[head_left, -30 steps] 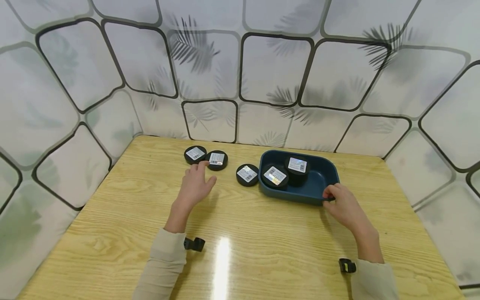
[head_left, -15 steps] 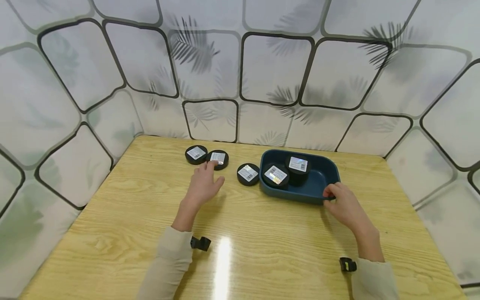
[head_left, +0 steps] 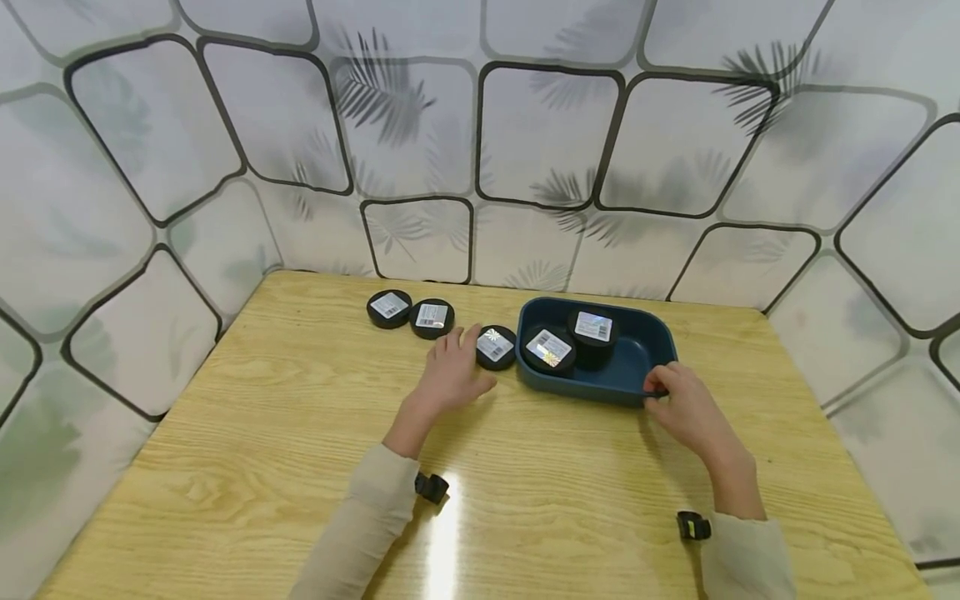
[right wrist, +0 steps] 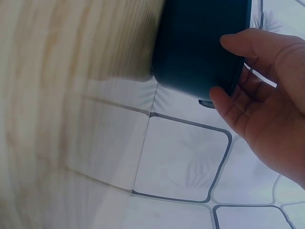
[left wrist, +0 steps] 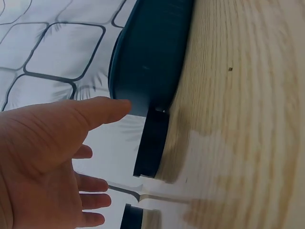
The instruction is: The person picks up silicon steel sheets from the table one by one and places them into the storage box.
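The left hand is over the counter with loose fingers and holds nothing. The black disc it is closest to lies at two o'clock from the middle of that hand, just past the fingertips; I cannot tell if they touch. This disc is on the counter, right by the nine o'clock end of the blue bin. The left hand is much nearer to it than the right hand, which pinches the rim of the bin at its four o'clock corner. The disc is round, so it has no long way and points nowhere; it lies flat, and its white label faces up, turned like a diamond. The bin is longer than it is wide. Its long way goes from about nine o'clock to three o'clock, with the right end dipping a little toward four. Inside it are a front disc and a back disc. Two more discs lie at about eleven o'clock from the left hand.
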### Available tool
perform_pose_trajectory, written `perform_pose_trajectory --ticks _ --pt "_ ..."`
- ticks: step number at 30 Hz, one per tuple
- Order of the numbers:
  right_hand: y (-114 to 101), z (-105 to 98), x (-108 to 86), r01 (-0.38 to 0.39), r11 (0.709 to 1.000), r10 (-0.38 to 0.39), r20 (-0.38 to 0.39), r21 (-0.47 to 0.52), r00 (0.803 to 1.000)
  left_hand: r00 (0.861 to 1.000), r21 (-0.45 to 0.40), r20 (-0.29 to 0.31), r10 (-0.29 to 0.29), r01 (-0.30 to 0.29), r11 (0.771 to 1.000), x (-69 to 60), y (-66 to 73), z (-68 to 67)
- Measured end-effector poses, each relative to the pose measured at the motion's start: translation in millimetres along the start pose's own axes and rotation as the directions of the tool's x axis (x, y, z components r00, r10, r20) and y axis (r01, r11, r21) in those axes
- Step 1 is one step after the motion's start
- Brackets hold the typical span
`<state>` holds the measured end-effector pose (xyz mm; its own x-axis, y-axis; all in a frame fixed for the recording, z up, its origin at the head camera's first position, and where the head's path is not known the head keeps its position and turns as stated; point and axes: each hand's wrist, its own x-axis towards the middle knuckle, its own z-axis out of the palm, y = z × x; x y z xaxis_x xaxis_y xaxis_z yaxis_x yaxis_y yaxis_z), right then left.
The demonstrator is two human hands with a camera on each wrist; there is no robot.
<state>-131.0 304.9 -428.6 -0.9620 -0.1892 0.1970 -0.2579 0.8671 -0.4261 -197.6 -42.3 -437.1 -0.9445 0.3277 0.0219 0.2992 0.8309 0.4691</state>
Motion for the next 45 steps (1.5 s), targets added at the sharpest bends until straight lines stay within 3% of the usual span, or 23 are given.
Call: perform_pose_trajectory --ticks 10,17,24,32,37,45 --pt "1.4 2.2 0.3 0.018 1.000 -0.018 -0.008 0.017 1.000 0.994 0.079 0.108 -0.034 0.026 0.997 17.1 3.8 21.9" --pt "0.5 -2.5 -0.9 0.008 1.000 -0.008 -0.016 0.015 1.000 0.994 0.052 0.069 -0.090 0.087 0.995 25.8 6.5 25.9" --pt "1.5 -2.5 -0.5 0.013 1.000 -0.012 -0.023 0.011 1.000 0.992 0.032 0.069 -0.102 0.100 0.994 27.5 5.9 23.3" --pt "4.5 0.4 -1.0 0.017 1.000 -0.017 -0.013 0.023 1.000 0.997 0.020 0.052 -0.056 0.055 0.998 30.2 6.8 25.6" --pt "3.7 1.5 -1.7 0.003 1.000 -0.003 -0.003 0.027 1.000 0.997 -0.003 0.054 -0.060 0.061 0.998 32.3 6.1 26.8" --pt "2.9 0.5 -1.7 -0.007 1.000 0.007 -0.010 0.021 1.000 0.998 0.028 0.040 -0.046 0.045 0.999 36.8 3.2 27.8"
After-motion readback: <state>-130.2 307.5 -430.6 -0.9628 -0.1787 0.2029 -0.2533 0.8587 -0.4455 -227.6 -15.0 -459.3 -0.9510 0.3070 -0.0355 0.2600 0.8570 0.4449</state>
